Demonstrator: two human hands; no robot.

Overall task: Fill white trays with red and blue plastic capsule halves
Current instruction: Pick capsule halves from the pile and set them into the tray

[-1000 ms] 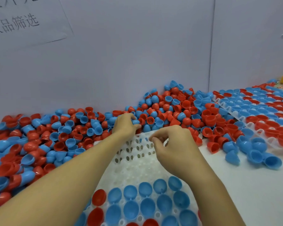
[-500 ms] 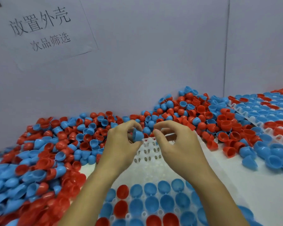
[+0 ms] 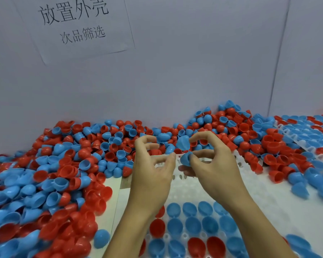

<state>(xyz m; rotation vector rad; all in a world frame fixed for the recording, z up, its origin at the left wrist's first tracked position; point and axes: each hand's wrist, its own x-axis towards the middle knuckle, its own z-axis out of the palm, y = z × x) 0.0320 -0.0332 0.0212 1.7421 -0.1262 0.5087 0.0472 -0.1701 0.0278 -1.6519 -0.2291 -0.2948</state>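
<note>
Blue capsule half (image 3: 186, 158) pinched in right hand (image 3: 213, 164), left hand (image 3: 153, 170) loosely curled, empty, above white tray (image 3: 185, 190)

"What's that on the wall (image 3: 194, 71)?"

"A white paper sheet (image 3: 76, 27), stuck on at a tilt, with two lines of black Chinese characters."

"And the wall itself?"

"Plain pale grey, with a thin vertical seam (image 3: 278, 58) toward the right. A white tabletop (image 3: 280, 209) lies below."
</note>
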